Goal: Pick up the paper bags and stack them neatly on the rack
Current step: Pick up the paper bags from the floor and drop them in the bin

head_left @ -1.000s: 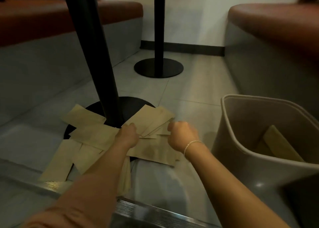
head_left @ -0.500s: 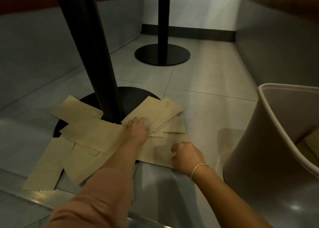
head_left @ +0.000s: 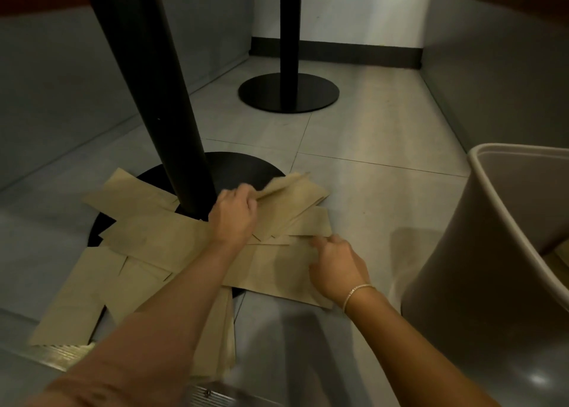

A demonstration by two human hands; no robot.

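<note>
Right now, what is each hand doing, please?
Left hand: fingers pinching a paper bag, lifting its end.
Right hand: fingers curled on the large bag.

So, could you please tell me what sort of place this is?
Probably a cafe or restaurant booth area: black pedestal table legs on round bases, upholstered bench seating, and brown paper bags scattered on the tiled floor.

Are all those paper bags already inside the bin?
No, most paper bags lie scattered on the floor round the black table pole, beside the bin.
</note>
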